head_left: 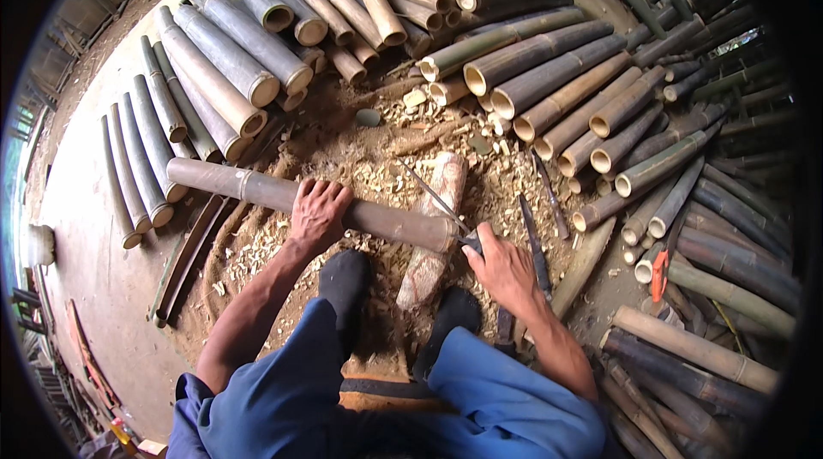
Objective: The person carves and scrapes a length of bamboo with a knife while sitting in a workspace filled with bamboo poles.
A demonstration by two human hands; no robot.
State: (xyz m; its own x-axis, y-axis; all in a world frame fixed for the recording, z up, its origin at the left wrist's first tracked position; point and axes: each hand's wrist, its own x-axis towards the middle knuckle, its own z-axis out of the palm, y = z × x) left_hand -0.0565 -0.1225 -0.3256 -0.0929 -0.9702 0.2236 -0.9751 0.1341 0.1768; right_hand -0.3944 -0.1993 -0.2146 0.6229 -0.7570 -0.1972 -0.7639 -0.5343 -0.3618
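Note:
My left hand [321, 215] is wrapped over the middle of a brown bamboo tube [390, 225], which slants from the upper left down to the right. The tube's right end lies across a short, pale, scarred log [423, 275] on the ground between my feet. In my closed right hand [504, 266] is a knife [435, 195] with a long narrow blade. Its handle is mostly hidden by my fingers. The blade points up and left, close beside the tube's right end; I cannot tell whether it touches.
Wood chips [377, 172] cover the ground around the log. Cut bamboo tubes [231, 56] lie in rows at the left and far side, with a larger pile [557, 73] to the right. A dark blade [536, 245] lies right of my hand, and an orange-handled tool [659, 275] sits farther right.

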